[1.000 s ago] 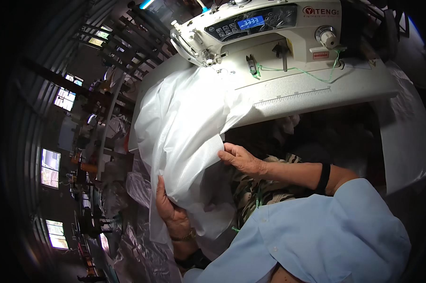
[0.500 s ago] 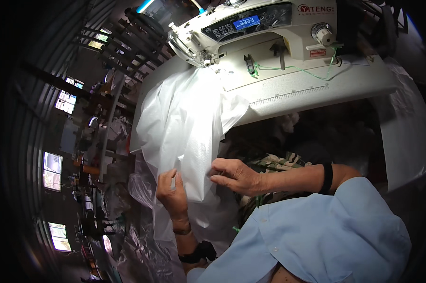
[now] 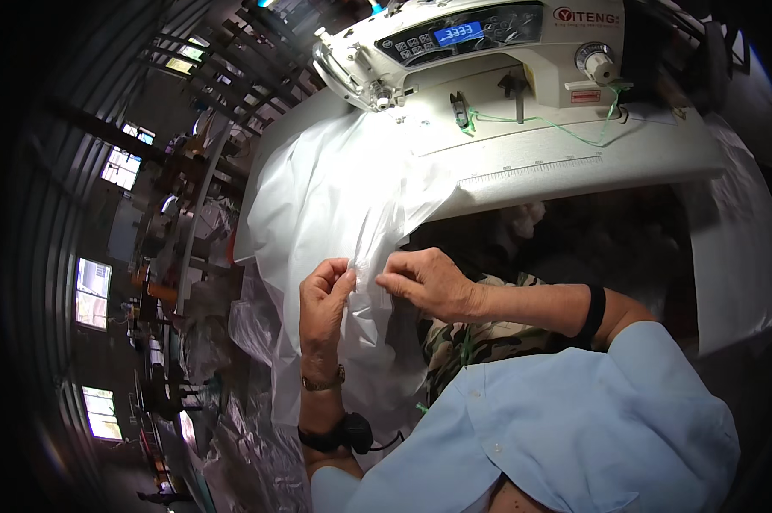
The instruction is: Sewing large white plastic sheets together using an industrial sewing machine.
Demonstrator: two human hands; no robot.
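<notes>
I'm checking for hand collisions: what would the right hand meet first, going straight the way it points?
The right hand would likely meet the white sheet first, then the left hand; depth is unclear.

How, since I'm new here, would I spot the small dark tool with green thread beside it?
Find the white sewing machine, then the pale bed beneath its arm. Just left of the dark upright post is a short, slim dark tool. Unlike that post, it has green thread bunched at its lower end.
</notes>
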